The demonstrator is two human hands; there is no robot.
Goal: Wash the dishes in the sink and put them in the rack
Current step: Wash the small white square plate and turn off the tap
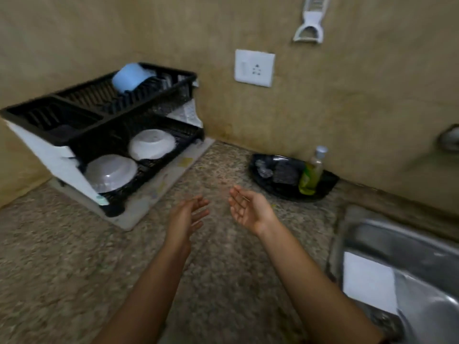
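Rack (82, 108) with white bowls (152, 144), blue cup (130, 76), left hand (186, 214) and right hand (250, 209) empty, fingers relaxed

Ahead and left of your left hand (187, 216), the two-tier rack (82, 127) reads as black plastic, matt, slatted. On it: a pale blue cup (130, 76), smooth plastic; a white bowl (152, 144), matt-looking plastic; a translucent bowl (111, 173) with a faint sheen. Under both hands, the counter (223, 281) is speckled stone, fine-grained, low gloss. To the right of your right hand (249, 211), the sink (422, 244) is steel, brushed and reflective. Beyond that hand, the black tray (327, 182) is glossy; the bottle (311, 173) on it is clear plastic with a silvery cap (322, 150). The wall (347, 108) is matt, stained near its base.
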